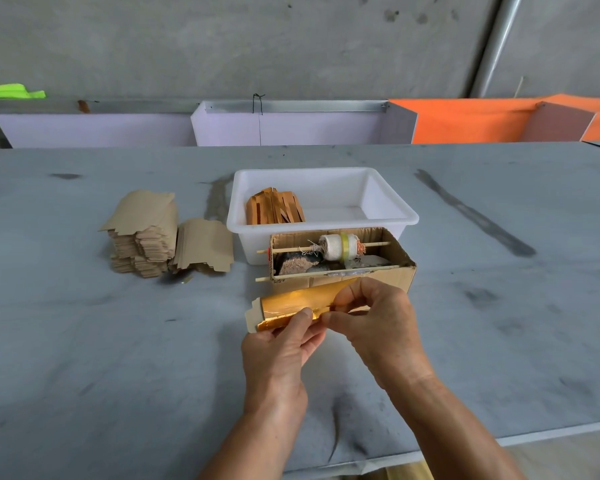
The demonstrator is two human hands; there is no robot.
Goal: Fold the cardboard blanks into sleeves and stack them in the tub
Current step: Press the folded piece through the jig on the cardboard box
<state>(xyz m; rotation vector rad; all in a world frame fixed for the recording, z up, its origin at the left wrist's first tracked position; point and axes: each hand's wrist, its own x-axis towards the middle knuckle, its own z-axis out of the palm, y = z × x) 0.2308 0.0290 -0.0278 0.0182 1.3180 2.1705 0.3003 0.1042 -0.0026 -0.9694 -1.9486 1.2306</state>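
Observation:
A gold-foil cardboard blank (291,304) is curled into a partial sleeve just above the table, in front of a brown box. My left hand (284,348) pinches its near edge from below with thumb on top. My right hand (374,317) grips its right part, fingers curled over the top edge. The white plastic tub (388,199) stands behind, with several folded sleeves (274,207) upright in its left end. A stack of flat brown blanks (142,237) lies to the left, with a lower pile (205,245) beside it.
A brown cardboard box (378,271) stands against the tub's front; a stick through its walls carries a white roll with yellow tape (340,247), and dark lumps lie inside. The grey table (84,341) ends near my forearms. Purple and orange panels stand behind.

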